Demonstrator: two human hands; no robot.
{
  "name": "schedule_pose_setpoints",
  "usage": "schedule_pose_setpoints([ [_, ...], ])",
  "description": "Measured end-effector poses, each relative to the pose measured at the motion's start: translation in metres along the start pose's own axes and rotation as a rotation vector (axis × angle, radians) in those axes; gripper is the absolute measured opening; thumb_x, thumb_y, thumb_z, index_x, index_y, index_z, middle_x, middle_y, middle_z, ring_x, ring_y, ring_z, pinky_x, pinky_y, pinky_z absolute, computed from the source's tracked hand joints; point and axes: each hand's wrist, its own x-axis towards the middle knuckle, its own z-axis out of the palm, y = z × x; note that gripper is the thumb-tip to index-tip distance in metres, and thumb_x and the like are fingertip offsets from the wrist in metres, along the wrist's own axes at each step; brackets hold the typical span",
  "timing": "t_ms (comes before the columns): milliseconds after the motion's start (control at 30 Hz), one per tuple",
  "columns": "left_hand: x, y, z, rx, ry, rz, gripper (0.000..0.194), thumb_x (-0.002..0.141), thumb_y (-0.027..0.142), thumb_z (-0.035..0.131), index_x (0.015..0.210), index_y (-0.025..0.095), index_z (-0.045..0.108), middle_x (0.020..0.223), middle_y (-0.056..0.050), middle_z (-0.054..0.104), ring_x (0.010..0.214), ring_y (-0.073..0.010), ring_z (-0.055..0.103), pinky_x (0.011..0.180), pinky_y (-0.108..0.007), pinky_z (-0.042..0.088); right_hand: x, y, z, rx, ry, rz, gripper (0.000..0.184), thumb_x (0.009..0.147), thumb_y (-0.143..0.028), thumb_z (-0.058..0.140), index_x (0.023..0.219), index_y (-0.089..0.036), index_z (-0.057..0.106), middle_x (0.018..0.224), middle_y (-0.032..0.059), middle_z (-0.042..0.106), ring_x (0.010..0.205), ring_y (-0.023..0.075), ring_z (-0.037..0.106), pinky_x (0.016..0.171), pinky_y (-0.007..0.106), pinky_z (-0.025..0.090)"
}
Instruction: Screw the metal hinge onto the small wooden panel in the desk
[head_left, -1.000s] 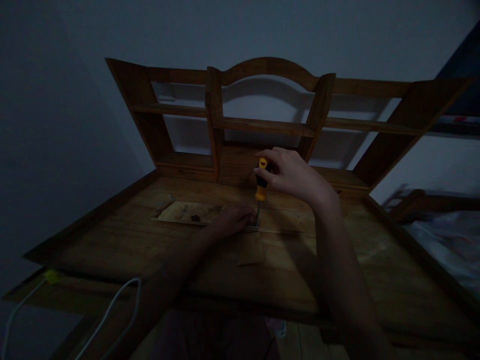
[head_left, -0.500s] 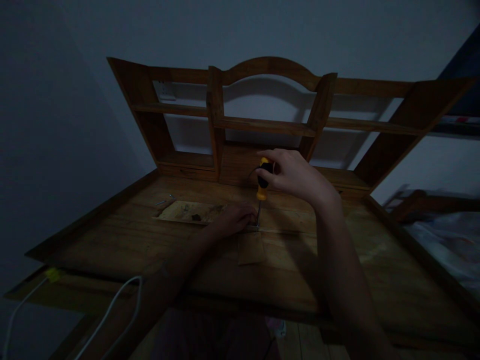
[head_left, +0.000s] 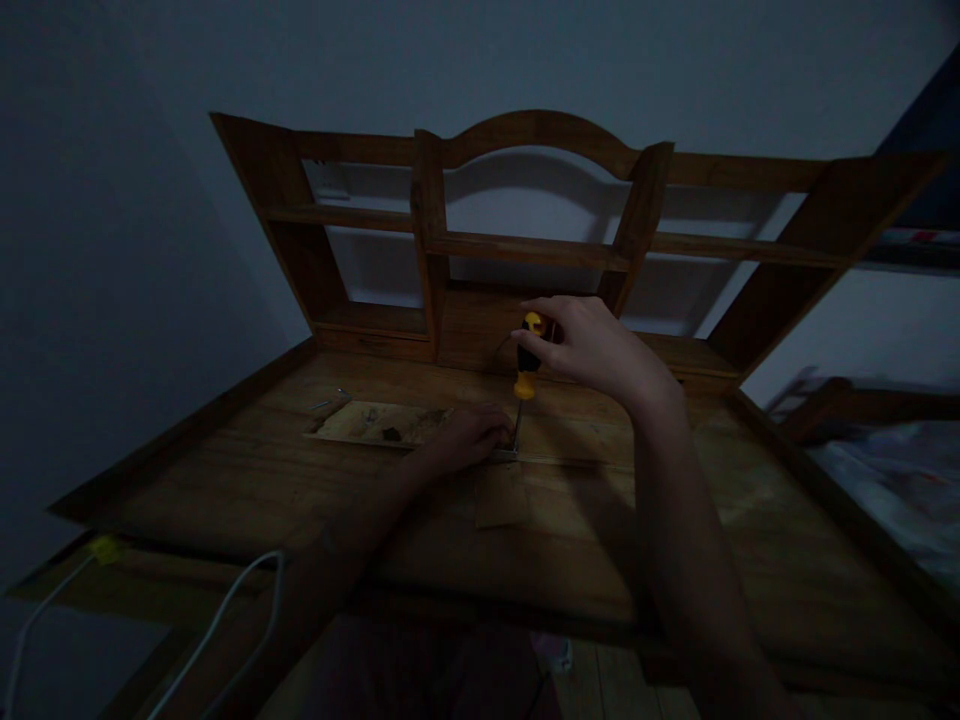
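My right hand (head_left: 592, 345) grips the yellow and black handle of a screwdriver (head_left: 526, 384) from above, fingers around its upper end. The shaft points down, and its tip meets the edge of a long wooden strip by a small metal piece, too small to make out. Beside the tip, my left hand (head_left: 474, 436) rests on the strip with fingers curled in; what they pinch is hidden. Left of it shows a pale, stained wooden section (head_left: 367, 424). A square brown piece (head_left: 501, 500) lies just in front of the tip.
All this is on a wooden desk (head_left: 247, 480) with a shelf unit (head_left: 529, 250) at its back. Small metal pieces like screws (head_left: 322, 404) lie at the left. A white cable (head_left: 247, 570) hangs over the front left edge. Bedding (head_left: 885, 480) is at the right.
The screwdriver handle has turned slightly in my right hand and the fingers have shifted around it. My left hand stays in place.
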Motion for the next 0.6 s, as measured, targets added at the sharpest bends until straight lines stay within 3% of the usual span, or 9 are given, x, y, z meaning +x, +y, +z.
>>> schedule_pose_setpoints([
  [100, -0.0002, -0.0033, 0.0021, 0.016, -0.002, 0.02, 0.022, 0.096, 0.012, 0.048, 0.094, 0.019, 0.069, 0.097, -0.004, 0.072, 0.092, -0.0193, 0.067, 0.086, -0.03, 0.052, 0.0007, 0.0009, 0.0019, -0.041, -0.005, 0.024, 0.036, 0.1, -0.046, 0.055, 0.108, -0.016, 0.073, 0.103, 0.0121, 0.076, 0.093, 0.0265, 0.069, 0.083, 0.035, 0.048],
  [200, -0.0003, -0.0063, 0.0044, 0.031, 0.013, 0.025, 0.022, 0.097, 0.013, 0.048, 0.096, 0.019, 0.069, 0.101, -0.004, 0.073, 0.096, -0.0201, 0.067, 0.09, -0.032, 0.052, 0.0009, 0.0002, 0.0027, -0.038, 0.007, 0.016, 0.029, 0.097, -0.036, 0.056, 0.111, -0.016, 0.072, 0.117, 0.0144, 0.074, 0.104, 0.0288, 0.068, 0.089, 0.036, 0.047],
  [300, -0.0007, -0.0077, 0.0052, 0.047, 0.021, 0.024, 0.022, 0.099, 0.015, 0.048, 0.098, 0.02, 0.069, 0.101, -0.004, 0.072, 0.098, -0.0204, 0.067, 0.092, -0.033, 0.052, 0.0006, -0.0017, 0.0018, -0.003, -0.006, 0.002, 0.024, 0.096, -0.028, 0.054, 0.107, -0.018, 0.072, 0.111, 0.0116, 0.075, 0.099, 0.0268, 0.069, 0.084, 0.034, 0.048],
  [467, -0.0011, -0.0066, 0.0036, 0.034, 0.001, 0.013, 0.021, 0.1, 0.017, 0.048, 0.097, 0.02, 0.069, 0.102, -0.004, 0.071, 0.099, -0.0196, 0.067, 0.092, -0.032, 0.052, 0.0005, -0.0041, 0.0014, 0.003, -0.015, 0.008, 0.03, 0.102, -0.043, 0.053, 0.104, -0.019, 0.071, 0.095, 0.0084, 0.076, 0.084, 0.0226, 0.068, 0.075, 0.032, 0.045],
  [600, -0.001, -0.0057, 0.0034, 0.031, 0.005, 0.0, 0.021, 0.099, 0.015, 0.049, 0.099, 0.021, 0.069, 0.103, -0.004, 0.073, 0.099, -0.0199, 0.068, 0.093, -0.032, 0.052, 0.0003, -0.0043, 0.0025, -0.049, -0.017, 0.024, 0.037, 0.1, -0.048, 0.054, 0.116, -0.019, 0.072, 0.105, 0.0105, 0.076, 0.092, 0.0256, 0.07, 0.083, 0.036, 0.048],
])
